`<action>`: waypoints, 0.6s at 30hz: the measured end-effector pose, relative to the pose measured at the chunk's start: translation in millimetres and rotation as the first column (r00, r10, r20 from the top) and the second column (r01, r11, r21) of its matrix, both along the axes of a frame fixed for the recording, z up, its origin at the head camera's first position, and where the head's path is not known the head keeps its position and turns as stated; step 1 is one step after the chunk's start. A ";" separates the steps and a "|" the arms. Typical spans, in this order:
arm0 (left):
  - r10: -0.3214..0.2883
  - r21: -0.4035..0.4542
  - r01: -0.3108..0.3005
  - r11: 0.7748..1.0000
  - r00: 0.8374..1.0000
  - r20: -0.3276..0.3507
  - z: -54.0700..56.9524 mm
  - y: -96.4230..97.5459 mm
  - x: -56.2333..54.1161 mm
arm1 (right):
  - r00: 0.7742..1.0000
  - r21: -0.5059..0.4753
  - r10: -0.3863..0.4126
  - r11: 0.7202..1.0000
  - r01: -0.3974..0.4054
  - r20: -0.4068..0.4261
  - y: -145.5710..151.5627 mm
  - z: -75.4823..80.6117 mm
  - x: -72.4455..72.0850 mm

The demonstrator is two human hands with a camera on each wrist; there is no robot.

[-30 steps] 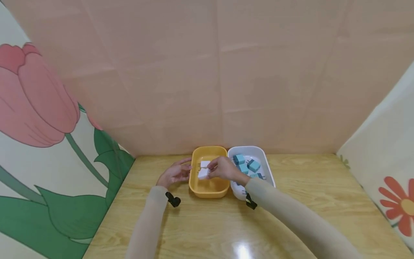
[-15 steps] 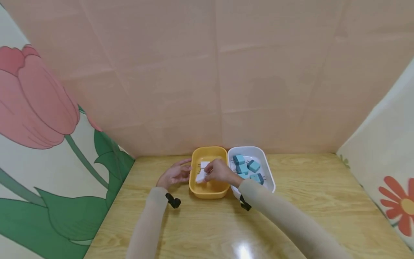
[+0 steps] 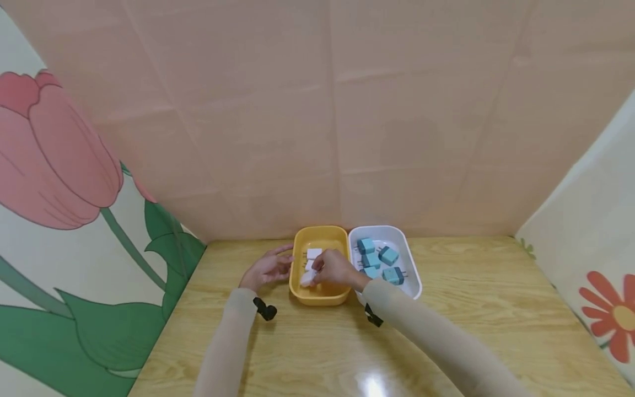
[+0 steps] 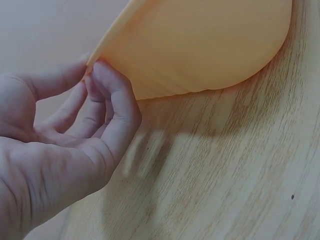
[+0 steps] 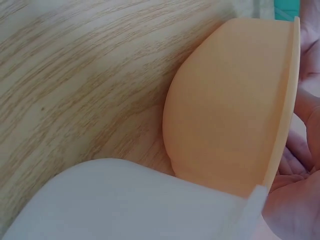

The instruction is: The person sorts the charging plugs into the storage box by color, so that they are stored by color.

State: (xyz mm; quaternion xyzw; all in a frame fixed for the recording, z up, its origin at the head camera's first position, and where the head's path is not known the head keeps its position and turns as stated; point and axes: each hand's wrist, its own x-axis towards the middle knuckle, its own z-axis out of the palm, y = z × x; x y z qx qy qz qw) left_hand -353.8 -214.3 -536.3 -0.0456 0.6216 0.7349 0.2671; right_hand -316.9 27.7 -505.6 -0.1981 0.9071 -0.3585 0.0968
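In the head view, a yellow-orange bin [image 3: 319,301] stands at the table's back edge. My left hand [image 3: 268,270] is at its left side; in the left wrist view, thumb and fingers pinch the bin's rim. My right hand [image 3: 336,268] reaches into this bin, its fingertips pinching a white plug charger [image 3: 307,278] near the bin's front left. Behind that one, a white charger [image 3: 314,253] lies with its prongs to the left, and another sits between them, partly covered by the fingers. The right wrist view shows only the bins' outer walls and part of a hand.
A white bin [image 3: 414,270] touches the yellow one on its right. It holds several teal plug chargers [image 3: 388,255], some partly hidden by my right arm. A pinkish backdrop [image 3: 337,138] rises right behind both bins on the wooden table [image 3: 307,353].
My right hand has moved slightly toward the front left of the yellow bin with a white charger, uncovering part of the middle white charger. The left hand stays at the rim.
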 end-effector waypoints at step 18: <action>-0.021 0.012 0.021 1.000 1.000 -0.004 -2.0 -2.2 0.3 | 0.999 0.007 0.013 1.000 -0.014 0.037 -1.1 -0.4 1.5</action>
